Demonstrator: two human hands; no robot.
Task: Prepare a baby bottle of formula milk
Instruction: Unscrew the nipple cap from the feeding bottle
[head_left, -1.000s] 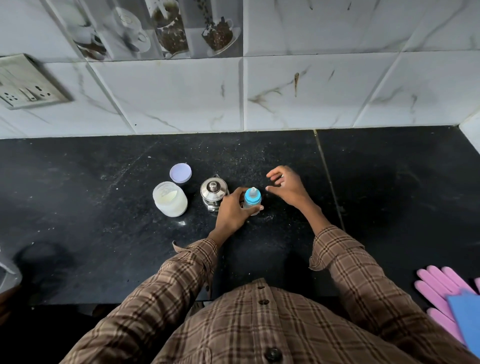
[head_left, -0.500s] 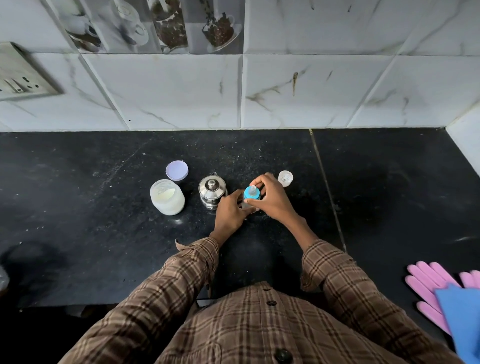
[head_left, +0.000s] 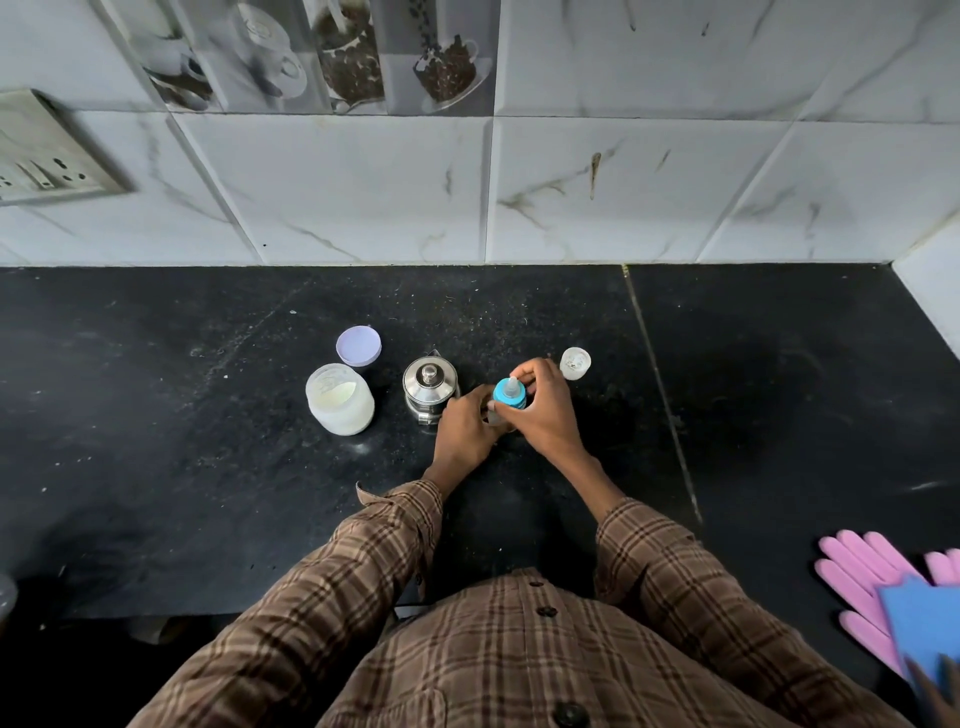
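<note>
Since you're working left to right on that black speckled desk (head_left: 208, 467), first up is the frosted, squat formula jar (head_left: 340, 399) with pale powder inside, its flat lilac lid (head_left: 358, 346) lying just behind it. Next comes the shiny steel pot (head_left: 430, 387), round with a little knob on top. Right beside that, your left hand (head_left: 465, 434) wraps the lower body of the baby bottle (head_left: 508, 400), which stands upright on the desk, while your right hand (head_left: 545, 410) curls its fingers round the blue ring under the soft clear teat. Looks like you're unscrewing that top, so hold the base firm and turn only the ring, don't squeeze the teat, and keep the bottle vertical. The small clear cap (head_left: 575, 362) sits just past your right hand. Far right, there are rubbery pink gloves (head_left: 862, 582).
</note>
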